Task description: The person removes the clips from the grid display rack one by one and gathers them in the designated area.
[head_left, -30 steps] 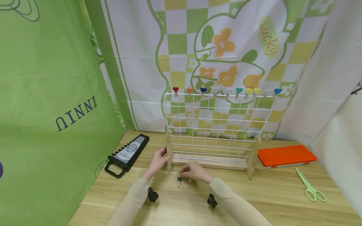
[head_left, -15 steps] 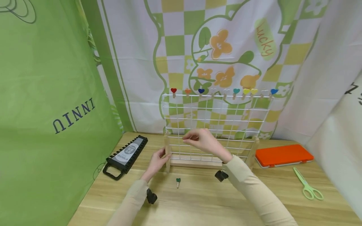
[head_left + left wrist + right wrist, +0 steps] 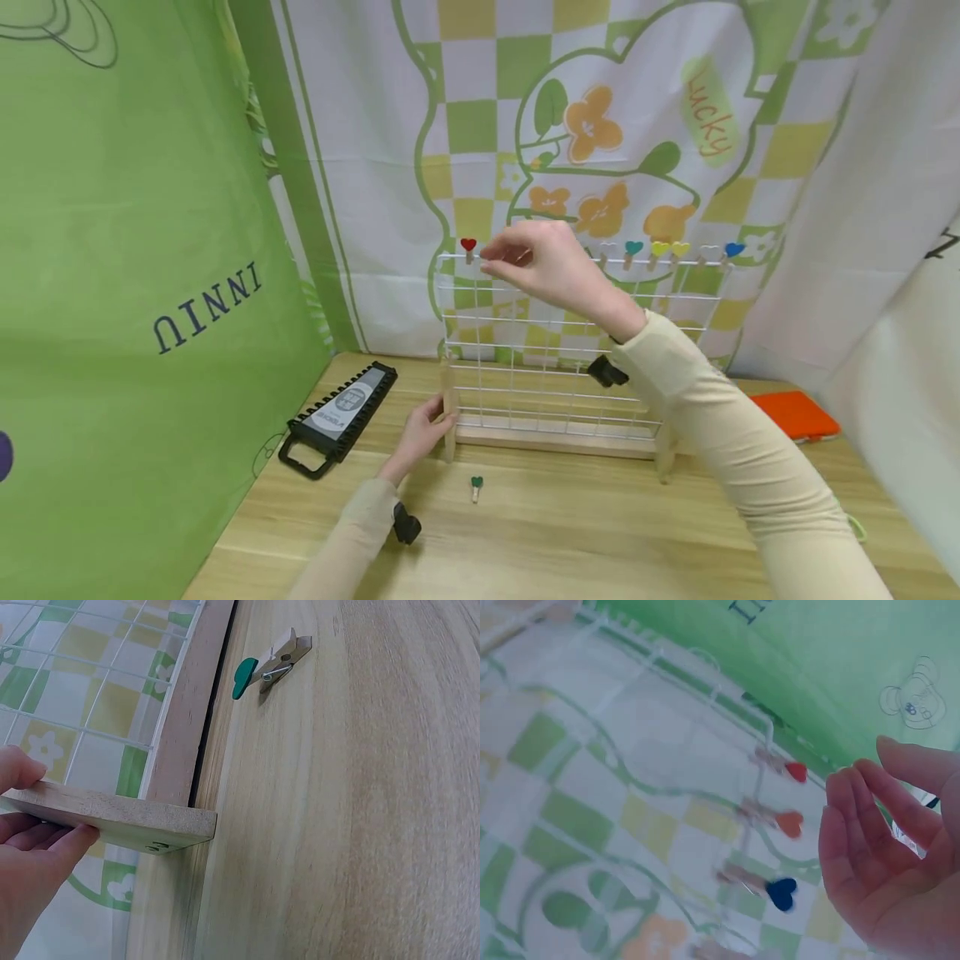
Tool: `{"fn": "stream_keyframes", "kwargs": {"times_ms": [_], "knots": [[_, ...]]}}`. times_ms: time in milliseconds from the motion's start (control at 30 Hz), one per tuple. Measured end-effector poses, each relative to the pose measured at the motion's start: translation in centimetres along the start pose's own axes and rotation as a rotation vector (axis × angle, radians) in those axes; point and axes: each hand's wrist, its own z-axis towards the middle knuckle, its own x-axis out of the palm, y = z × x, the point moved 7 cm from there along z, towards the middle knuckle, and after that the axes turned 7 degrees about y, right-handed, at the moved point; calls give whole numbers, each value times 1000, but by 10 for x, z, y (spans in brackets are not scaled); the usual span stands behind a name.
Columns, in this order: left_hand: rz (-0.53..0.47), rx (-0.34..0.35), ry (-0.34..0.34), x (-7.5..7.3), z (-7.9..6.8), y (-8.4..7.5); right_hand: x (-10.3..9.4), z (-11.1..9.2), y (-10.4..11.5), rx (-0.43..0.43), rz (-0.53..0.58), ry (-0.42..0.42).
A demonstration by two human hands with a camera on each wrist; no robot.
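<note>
My left hand (image 3: 422, 429) grips the left wooden leg (image 3: 142, 819) of a white wire-grid rack, thumb on one side and fingers on the other. My right hand (image 3: 555, 265) is raised at the rack's top, fingers loosely curved, thumb apart, nothing between them. In the right wrist view, the fingertips are beside clothespins with a red heart (image 3: 797, 772), an orange heart (image 3: 788, 823) and a dark blue heart (image 3: 781, 894) on the top wire. A clothespin with a green heart (image 3: 476, 489) lies on the table, in front of the rack's wooden base bar (image 3: 555, 440).
Several more heart clothespins, including a teal one (image 3: 633, 249), line the top wire to the right. A black toothed holder (image 3: 348, 408) lies left of the rack. At right are an orange case (image 3: 795, 415) and light green scissors (image 3: 857, 527), mostly hidden by the right sleeve.
My right hand has left the green-heart clothespin on the table and risen past the grid to the top wire. My left hand keeps its hold on the leg.
</note>
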Motion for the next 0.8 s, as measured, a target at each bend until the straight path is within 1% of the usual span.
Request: {"fn": "stream_keyframes", "kwargs": {"times_ms": [133,233,367,500,633,800], "knots": [[-4,-5,-5,0,1,3,-15,18,0,19,-52,2],[-4,-3,-11,0,1,4,-18,29,-6,59,-63,17],[-9,-10,-5,1,0,3,-12,38,-16,111,-63,68],[-8,-10,5,2,-1,1,-2,45,-24,141,-77,121],[-15,-20,3,2,-1,0,5,50,-27,143,-83,148],[-19,-27,1,2,0,0,8,55,-25,125,-106,164]]}}
